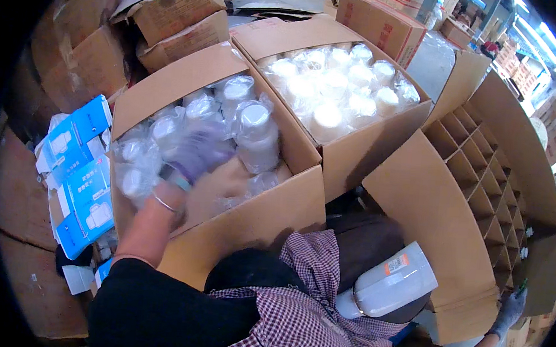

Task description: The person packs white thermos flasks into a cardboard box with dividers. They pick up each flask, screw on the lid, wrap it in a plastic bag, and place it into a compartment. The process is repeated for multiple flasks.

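My left hand, in a thin purple glove and smeared by motion, reaches into an open carton. Around it are white cylindrical containers in clear plastic wrap; whether it touches one I cannot tell. At the far right, my right hand, in a greyish glove, is closed at the near corner of a carton with cardboard dividers. A small green bit shows at its fingertips, too small to name. Across my lap lies a translucent white jar with an orange label.
A second open carton full of wrapped white containers stands beside the first. Blue and white printed boxes lie flattened at the left. Cardboard boxes are piled behind, and a closed carton stands at the back.
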`<state>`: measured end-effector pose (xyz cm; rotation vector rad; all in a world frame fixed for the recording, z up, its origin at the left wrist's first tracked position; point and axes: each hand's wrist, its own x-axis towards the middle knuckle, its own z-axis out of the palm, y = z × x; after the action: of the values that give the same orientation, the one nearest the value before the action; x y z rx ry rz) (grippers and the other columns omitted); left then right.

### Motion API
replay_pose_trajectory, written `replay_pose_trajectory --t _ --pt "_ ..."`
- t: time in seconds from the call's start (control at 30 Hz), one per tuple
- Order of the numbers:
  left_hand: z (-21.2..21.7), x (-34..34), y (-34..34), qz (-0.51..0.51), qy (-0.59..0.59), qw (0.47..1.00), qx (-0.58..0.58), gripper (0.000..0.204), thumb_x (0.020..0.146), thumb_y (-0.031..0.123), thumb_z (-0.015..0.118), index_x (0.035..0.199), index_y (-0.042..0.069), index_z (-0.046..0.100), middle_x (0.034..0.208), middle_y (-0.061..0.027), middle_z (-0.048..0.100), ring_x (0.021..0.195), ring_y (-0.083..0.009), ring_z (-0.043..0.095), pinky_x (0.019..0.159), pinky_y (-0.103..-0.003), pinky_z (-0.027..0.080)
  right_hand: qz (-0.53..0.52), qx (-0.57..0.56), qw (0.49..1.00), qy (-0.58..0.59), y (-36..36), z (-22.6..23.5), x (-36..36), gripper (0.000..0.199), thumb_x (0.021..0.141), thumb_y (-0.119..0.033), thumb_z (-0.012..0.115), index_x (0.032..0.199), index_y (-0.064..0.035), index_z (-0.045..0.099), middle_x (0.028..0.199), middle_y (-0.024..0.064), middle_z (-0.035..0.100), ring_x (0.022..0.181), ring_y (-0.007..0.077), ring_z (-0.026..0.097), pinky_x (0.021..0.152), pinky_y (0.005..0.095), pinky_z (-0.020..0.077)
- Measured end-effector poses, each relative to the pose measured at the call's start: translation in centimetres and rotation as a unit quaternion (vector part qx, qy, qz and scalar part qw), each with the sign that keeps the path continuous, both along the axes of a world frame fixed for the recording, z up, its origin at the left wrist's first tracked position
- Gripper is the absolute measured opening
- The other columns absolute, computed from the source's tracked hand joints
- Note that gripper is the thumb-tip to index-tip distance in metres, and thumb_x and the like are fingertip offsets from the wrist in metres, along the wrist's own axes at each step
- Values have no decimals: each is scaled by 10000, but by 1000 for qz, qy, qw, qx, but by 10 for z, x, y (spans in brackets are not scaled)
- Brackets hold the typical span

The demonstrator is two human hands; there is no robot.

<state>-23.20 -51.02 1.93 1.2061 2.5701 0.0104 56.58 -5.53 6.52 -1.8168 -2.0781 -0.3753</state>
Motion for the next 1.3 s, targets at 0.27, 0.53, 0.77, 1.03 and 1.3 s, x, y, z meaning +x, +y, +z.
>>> replay_pose_trajectory --t 0.27,0.53,0.77,1.03,1.3 --pt "-109 -110 3 63 -44 980 183 826 779 654 735 1269 1 610 1213 -171 688 985 -335 678 889 -423 534 14 -53 998 -39 14 12 -58 345 958 -251 523 1160 -7 659 1124 274 678 1080 468 622 911 518 493" --pt "69 -78 97 -103 -280 935 191 262 841 294 733 882 38 761 900 -98 726 790 -227 649 789 -340 514 -26 -119 981 -152 5 -23 -25 371 931 -321 565 1135 -45 705 1162 271 670 1122 455 617 949 499 508" --pt "162 36 196 -493 -731 288 373 474 1038 354 511 1404 58 557 1396 -120 607 1343 -288 515 1173 -494 327 119 69 990 36 -106 25 -175 584 820 -311 764 1318 -54 602 1365 229 559 1235 391 566 1039 469 473" --pt "148 240 309 -391 -853 172 299 797 982 704 388 1470 80 478 1481 -159 517 1406 -352 431 1204 -500 277 370 -29 721 586 -238 18 -354 961 720 -320 871 1481 -10 373 1414 170 506 1336 310 476 1127 427 374" --pt "60 304 266 -438 -281 697 494 622 802 106 775 1379 5 564 1292 -182 636 1201 -258 611 1045 -361 466 323 120 746 570 -188 3 -306 375 775 12 661 1148 -26 656 972 110 668 954 217 661 891 334 519"
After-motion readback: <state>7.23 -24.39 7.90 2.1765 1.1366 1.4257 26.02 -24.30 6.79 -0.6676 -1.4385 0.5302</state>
